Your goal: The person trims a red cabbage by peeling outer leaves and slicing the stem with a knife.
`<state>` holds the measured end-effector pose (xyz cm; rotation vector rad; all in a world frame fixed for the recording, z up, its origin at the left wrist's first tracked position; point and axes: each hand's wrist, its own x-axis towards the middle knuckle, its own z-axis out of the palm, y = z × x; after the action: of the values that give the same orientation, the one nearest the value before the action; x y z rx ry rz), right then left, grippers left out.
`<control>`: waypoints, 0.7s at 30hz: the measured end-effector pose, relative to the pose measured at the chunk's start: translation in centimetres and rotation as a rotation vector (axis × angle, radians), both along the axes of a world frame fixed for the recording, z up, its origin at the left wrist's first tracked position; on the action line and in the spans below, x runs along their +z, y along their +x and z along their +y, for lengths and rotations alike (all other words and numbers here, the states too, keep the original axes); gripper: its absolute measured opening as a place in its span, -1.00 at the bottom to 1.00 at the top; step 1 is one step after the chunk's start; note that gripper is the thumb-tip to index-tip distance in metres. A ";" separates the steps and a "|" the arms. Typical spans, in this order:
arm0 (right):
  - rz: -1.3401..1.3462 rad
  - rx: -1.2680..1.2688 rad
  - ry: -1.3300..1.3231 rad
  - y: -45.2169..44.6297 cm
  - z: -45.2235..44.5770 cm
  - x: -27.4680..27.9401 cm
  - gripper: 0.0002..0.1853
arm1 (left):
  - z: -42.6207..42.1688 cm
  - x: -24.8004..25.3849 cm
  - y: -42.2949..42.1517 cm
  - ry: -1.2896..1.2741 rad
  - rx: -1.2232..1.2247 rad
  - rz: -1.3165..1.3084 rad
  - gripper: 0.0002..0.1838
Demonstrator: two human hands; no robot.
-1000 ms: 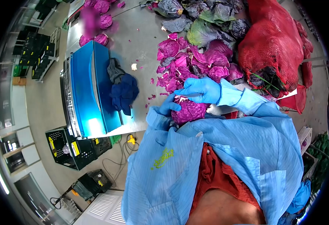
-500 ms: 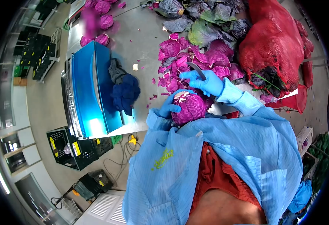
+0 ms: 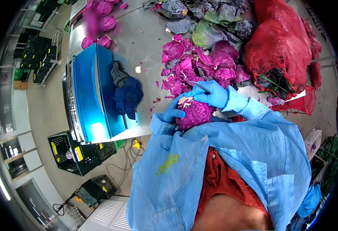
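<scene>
A red cabbage head [image 3: 195,116] sits close against the person's front, at the near edge of the steel table [image 3: 147,42]. It is nearly round, with no clear long axis; its pale cut stem end [image 3: 184,101] faces up and away from the body, towards both hands. The gloved left hand [image 3: 173,111] is cupped round the cabbage's left side, touching it. The gloved right hand [image 3: 213,94] is closed around a small knife [image 3: 201,87], above the head's far right edge, with the blade lying just beyond the stem end; whether its fingertips touch the leaves cannot be told. The left hand is thus the nearer. Beyond the hands lie loose purple leaves [image 3: 184,69], then darker outer leaves [image 3: 211,32]. A red mesh sack [image 3: 279,46] slumps to the right; a blue bin [image 3: 99,92] stands to the left, beside a crumpled dark cloth [image 3: 128,94].
</scene>
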<state>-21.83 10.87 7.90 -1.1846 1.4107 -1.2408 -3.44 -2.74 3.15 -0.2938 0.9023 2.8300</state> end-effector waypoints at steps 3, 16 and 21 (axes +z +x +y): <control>0.062 -0.066 -0.093 0.5 0.3 -0.4 -0.79 | 0.2 0.4 -0.1 0.006 0.005 -0.006 -0.04; -0.349 -0.084 0.185 0.3 0.8 -2.3 -0.79 | 0.2 0.5 0.0 -0.060 0.018 0.050 0.00; -0.078 -0.207 0.011 0.6 0.3 -2.4 -0.82 | 0.2 0.1 0.2 -0.006 0.045 -0.005 -0.07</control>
<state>-21.22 11.15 5.45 -0.9911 1.5088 -1.4043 -3.28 -2.53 3.23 -0.3257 0.9151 2.8666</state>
